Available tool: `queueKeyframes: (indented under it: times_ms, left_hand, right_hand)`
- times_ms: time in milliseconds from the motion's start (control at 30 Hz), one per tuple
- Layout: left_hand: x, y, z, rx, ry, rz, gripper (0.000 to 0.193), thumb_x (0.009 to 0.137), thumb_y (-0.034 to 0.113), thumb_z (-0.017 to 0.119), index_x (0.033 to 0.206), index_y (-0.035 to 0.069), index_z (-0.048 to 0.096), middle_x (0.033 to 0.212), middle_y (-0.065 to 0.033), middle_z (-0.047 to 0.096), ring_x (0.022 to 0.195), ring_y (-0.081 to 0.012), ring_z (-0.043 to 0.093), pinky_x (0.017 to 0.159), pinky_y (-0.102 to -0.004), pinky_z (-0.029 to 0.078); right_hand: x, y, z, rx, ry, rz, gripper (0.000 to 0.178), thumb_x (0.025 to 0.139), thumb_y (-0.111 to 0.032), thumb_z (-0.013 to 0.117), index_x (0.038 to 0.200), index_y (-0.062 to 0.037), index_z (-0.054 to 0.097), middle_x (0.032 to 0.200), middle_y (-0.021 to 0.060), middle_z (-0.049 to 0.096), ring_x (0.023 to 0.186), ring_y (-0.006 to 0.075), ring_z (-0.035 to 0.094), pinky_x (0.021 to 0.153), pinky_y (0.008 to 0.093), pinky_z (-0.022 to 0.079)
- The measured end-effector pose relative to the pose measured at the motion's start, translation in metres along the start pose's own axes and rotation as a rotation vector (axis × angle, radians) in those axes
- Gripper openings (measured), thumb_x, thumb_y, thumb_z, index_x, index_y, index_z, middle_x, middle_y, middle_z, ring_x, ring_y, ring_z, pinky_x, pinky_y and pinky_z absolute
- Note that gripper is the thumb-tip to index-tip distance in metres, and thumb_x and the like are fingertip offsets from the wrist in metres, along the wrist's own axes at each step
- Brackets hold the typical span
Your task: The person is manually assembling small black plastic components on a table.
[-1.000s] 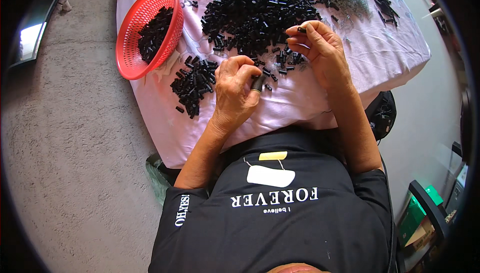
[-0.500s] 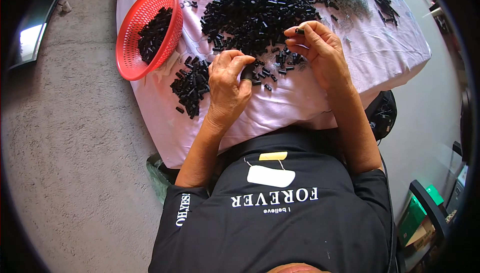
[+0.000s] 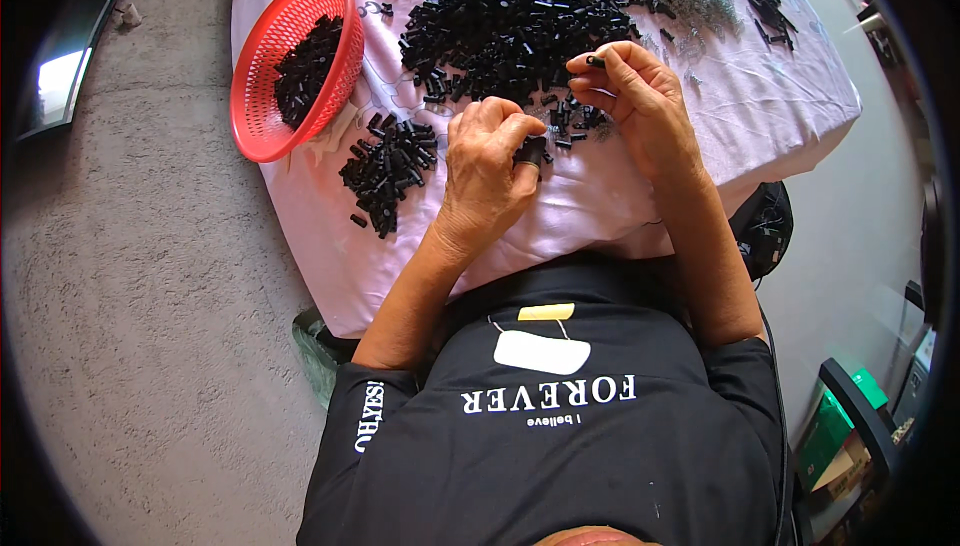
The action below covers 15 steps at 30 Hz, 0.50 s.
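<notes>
Head view: fisheye, left unit of a side-by-side pair worn on the person's head, upright and unmirrored, pitched steeply downward so that the black shirt front (image 3: 600,456) fills the lower middle at close range. Forearms (image 3: 405,296) rise from the lower half, placing the left hand (image 3: 490,161) and right hand (image 3: 648,101) above mid-frame, farther from the lens, over the cloth-covered counter (image 3: 770,126), which the top border crops. Coverage is wide, taking in floor (image 3: 170,246) at left; a dark curved rim closes the corners.
</notes>
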State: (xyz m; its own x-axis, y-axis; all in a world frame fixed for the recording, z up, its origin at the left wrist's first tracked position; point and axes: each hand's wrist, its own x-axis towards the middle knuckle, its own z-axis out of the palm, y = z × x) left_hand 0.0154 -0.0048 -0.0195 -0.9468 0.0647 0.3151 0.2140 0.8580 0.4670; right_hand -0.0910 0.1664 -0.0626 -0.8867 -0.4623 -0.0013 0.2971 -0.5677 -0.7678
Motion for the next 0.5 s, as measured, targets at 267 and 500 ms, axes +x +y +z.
queueKeyframes:
  times_ms: [267,500]
  left_hand:
    - [-0.0011,0.0004,-0.0031,0.07,-0.061,-0.023,0.024,0.07,0.002,0.064,0.094,0.007,0.067,0.096,-0.0093,0.06,0.093,-0.0282,0.058,0.087,-0.0406,0.042]
    - [0.0045,0.0022,-0.0037,0.078,-0.115,-0.036,0.021,0.069,0.004,0.063,0.09,0.007,0.066,0.092,-0.0084,0.059,0.092,-0.0287,0.057,0.084,-0.0412,0.042]
  right_hand:
    - [0.0,-0.0005,0.0009,-0.005,-0.006,0.004,0.017,0.1,-0.021,0.058,0.101,-0.0044,0.063,0.1,0.0126,0.071,0.085,0.0159,0.07,0.08,0.0296,0.058]
    - [-0.0001,0.0005,-0.0002,-0.012,-0.007,0.003,0.018,0.1,-0.021,0.058,0.1,-0.0044,0.063,0.1,0.0125,0.071,0.085,0.0157,0.07,0.08,0.0295,0.058]
